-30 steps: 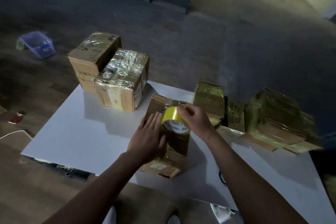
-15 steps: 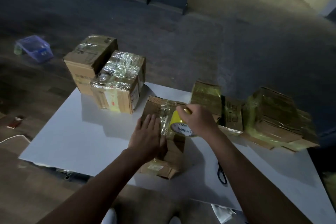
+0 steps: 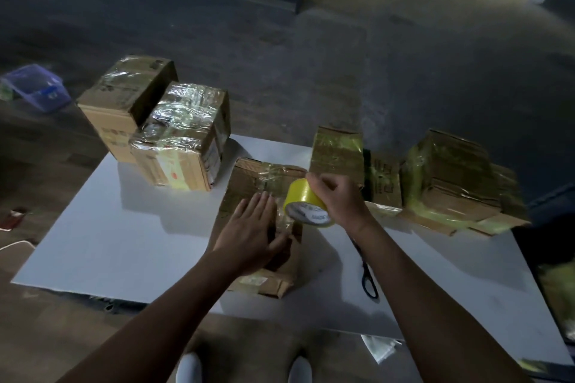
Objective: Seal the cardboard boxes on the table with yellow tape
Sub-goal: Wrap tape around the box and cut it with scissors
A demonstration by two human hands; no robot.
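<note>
The central cardboard box, closed, creased and glossy with tape, is set mid-desk; its contents are hidden. It is pressed by the flat, spread left grip. The yellow tape roll is clasped by the right grip over the box's right edge.

Scissors: tips hidden behind the right forearm.
Tape roll: label print partly covered, unreadable.
Blue bin: blurred, cut by left edge.

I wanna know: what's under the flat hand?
The left hand presses flat on a taped cardboard box on the white table. The box top beneath the palm is hidden.
</note>
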